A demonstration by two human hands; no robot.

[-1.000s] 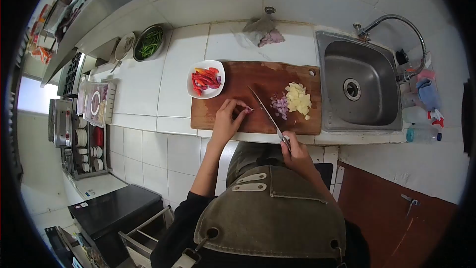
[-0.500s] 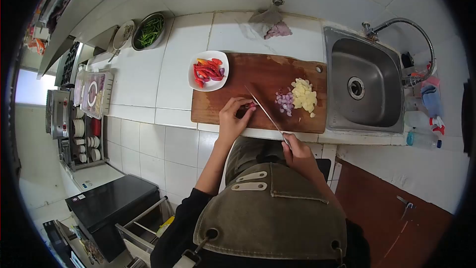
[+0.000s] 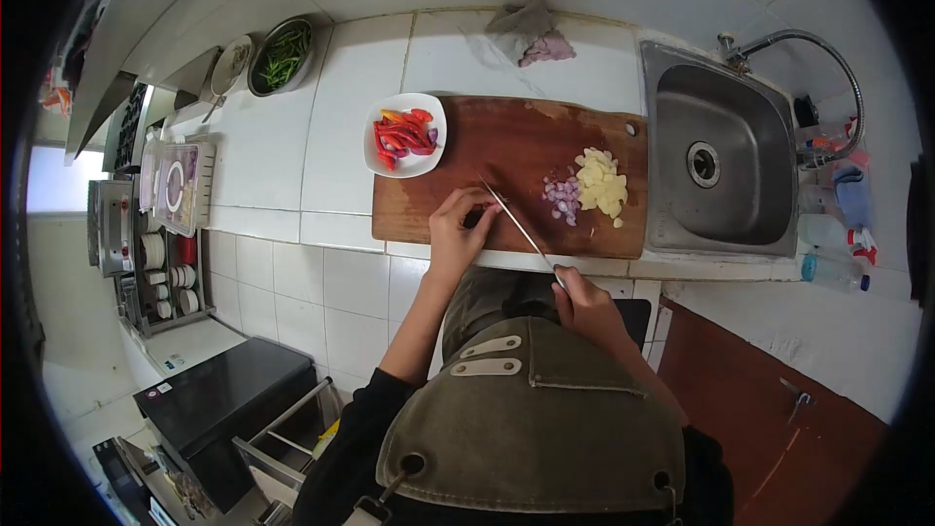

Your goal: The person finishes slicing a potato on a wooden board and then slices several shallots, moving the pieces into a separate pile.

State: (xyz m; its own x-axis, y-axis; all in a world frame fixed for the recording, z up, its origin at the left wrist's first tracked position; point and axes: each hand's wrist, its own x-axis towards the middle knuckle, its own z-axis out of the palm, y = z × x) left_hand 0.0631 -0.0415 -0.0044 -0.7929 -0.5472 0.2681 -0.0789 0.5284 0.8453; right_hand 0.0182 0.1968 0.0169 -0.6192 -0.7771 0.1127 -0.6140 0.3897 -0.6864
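Note:
My right hand (image 3: 582, 300) is closed round the handle of a knife (image 3: 520, 226). The blade slants up and left across the wooden cutting board (image 3: 477, 146), beside the fingertips of my left hand (image 3: 462, 224). Those fingers are bent and pinched against the board on a small shallot, mostly hidden by them and the blade. Right of the blade lie a heap of chopped shallots (image 3: 561, 197) and a heap of pale yellow slices (image 3: 602, 181), likely garlic. On the board's left corner a white plate (image 3: 407, 166) holds red chilies (image 3: 401, 131) and some shallots.
A steel sink (image 3: 721, 185) with a hose faucet (image 3: 828, 49) adjoins the board on the right. At the back of the counter lies a crumpled cloth (image 3: 547, 47). A bowl of green chilies (image 3: 284, 56) and a plastic container (image 3: 183, 187) stand to the left. Bottles (image 3: 833, 273) sit beyond the sink.
The camera view has shifted slightly. Both hands and the knife keep nearly the same places; the reddish piece at my left fingertips shows less than before.

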